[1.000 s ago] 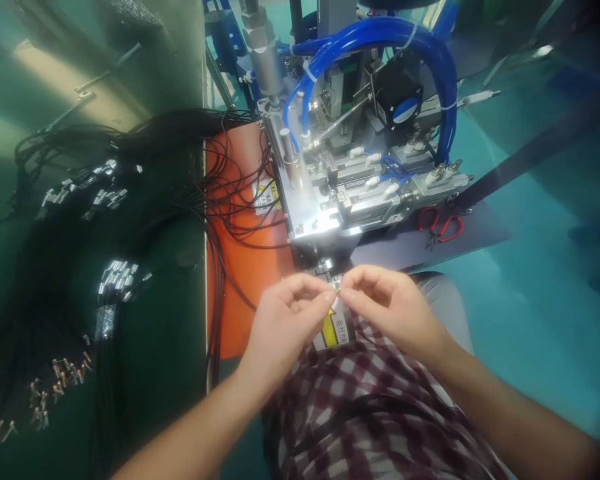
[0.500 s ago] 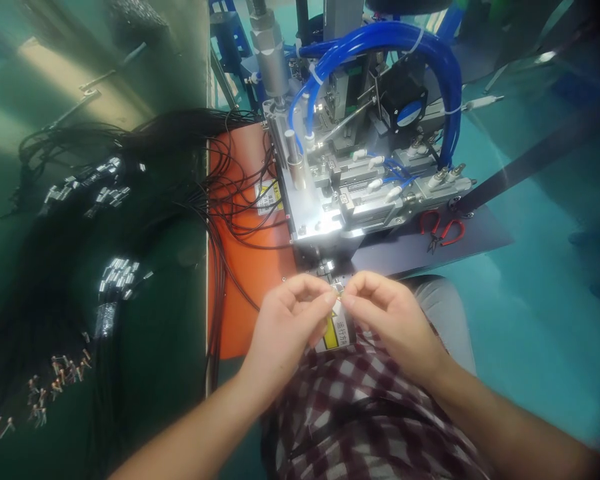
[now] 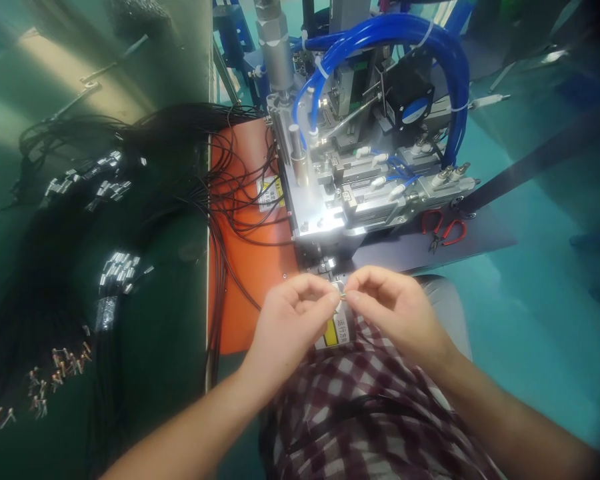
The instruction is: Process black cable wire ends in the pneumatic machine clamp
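Copper and green glint, lower centre of the frame: a fine wire end [image 3: 343, 296], very small, is pinched between the hands, with the metal machine [image 3: 325, 223] beyond it and the yellow label [image 3: 331, 331] just below it in the frame. By the left hand [image 3: 295, 317] it is gripped thumb to forefinger; by the right hand [image 3: 397, 310] the same narrow pinch is made, the two grips almost meeting. Strand count cannot be made out.

Risks, as judged: the wire end could be dropped, since so little of it is exposed and the hold is so slight. Fine strands could be bent or broken if pulled or twisted too hard between the two pinches. Loose black cables [image 3: 195, 115], spread onto the orange plate [image 3: 245, 267] at centre left, could be snagged if the left arm is swung outward.

Orientation: the long axis appears to be laid roughly crosswise, left to right in the frame, from one pinch to the other. Which way the tip is pointed cannot be told; both extremities are covered.
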Demonstrator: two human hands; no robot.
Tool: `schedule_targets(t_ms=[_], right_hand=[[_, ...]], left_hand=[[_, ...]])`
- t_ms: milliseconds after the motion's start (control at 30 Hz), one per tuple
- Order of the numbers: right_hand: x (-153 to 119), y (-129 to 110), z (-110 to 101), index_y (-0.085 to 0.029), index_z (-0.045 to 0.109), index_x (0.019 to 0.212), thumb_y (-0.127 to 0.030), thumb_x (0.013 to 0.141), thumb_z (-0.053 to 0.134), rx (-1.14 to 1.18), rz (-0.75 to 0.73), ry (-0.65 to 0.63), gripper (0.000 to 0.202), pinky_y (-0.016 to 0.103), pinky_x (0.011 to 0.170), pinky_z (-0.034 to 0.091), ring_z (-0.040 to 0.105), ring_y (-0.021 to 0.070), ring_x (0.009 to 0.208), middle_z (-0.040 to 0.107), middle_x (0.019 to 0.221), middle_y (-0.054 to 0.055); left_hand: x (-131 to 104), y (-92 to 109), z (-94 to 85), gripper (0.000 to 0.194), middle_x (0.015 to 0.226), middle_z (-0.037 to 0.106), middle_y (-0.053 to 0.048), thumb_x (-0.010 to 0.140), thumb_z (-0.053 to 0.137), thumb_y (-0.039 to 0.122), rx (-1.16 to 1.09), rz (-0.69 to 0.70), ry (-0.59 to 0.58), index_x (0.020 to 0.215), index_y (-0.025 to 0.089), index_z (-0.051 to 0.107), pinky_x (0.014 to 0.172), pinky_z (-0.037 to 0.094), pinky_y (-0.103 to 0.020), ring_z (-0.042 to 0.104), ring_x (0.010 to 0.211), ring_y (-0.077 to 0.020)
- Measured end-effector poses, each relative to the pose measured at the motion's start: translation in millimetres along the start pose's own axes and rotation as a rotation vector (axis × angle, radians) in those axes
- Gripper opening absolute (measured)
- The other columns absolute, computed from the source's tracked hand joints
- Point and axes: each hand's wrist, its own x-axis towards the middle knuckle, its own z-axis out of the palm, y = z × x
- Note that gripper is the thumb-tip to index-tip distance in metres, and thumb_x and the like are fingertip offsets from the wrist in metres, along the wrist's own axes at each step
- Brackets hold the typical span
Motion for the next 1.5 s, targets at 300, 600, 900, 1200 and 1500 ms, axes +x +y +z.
schedule_targets(t_ms=[300,600,900,1200,1500], right_hand=[[0.3,3.2,0.3,-0.017,0.06,0.072,-0.025,0.08,0.061,0.115,0.084,-0.037,0.012,0.019,0.041,0.031,0.039,0.0069,0.046,0.047,0.053,-0.006],[1.9,-1.7,3.1,-0.016,0.06,0.072,-0.023,0.08,0.062,0.149,0.053,-0.025,0.011,0.02,0.042,0.032,0.04,0.0068,0.045,0.047,0.05,-0.007],[1.3,-0.4,8.6,-0.017,0.059,0.072,-0.032,0.082,0.064,0.275,0.117,-0.042,0.018,0.02,0.044,0.035,0.042,0.0073,0.044,0.05,0.051,-0.007],[-2.6,4.5,12.4,-0.019,0.053,0.077,-0.031,0.089,0.053,0.154,0.047,-0.024,0.017,0.022,0.045,0.037,0.043,0.0094,0.046,0.048,0.053,-0.006],[-6.2,2.2,-0.8,-0.018,0.05,0.08,-0.015,0.091,0.042,-0.737,-0.542,0.086,0.014,0.03,0.058,0.033,0.046,0.0147,0.059,0.054,0.072,0.002]], left_hand=[[-0.4,1.7,1.0,0.019,0.047,0.04,0.008,0.081,0.067,0.031,-0.011,0.015,0.008,0.075,0.016,0.059,0.042,0.024,-0.016,0.032,0.042,-0.0035],[-0.5,-1.0,0.0,0.019,0.049,0.041,0.007,0.083,0.066,0.031,-0.045,-0.001,0.001,0.077,0.016,0.057,0.041,0.021,-0.015,0.03,0.041,-0.0026],[-0.6,-2.2,-0.6,0.019,0.06,0.051,0.004,0.083,0.067,0.032,-0.105,0.027,0.01,0.078,0.016,0.058,0.043,0.024,-0.017,0.035,0.044,-0.0026],[-1.2,-6.0,-0.2,0.018,0.059,0.05,0.005,0.085,0.066,0.033,-0.114,0.045,0.003,0.08,0.017,0.058,0.043,0.026,-0.016,0.037,0.045,-0.0028],[-5.0,-1.0,1.3,0.01,0.067,0.053,0.004,0.084,0.066,0.026,0.108,0.139,0.063,0.08,0.017,0.062,0.041,0.027,-0.014,0.036,0.046,-0.0014]])
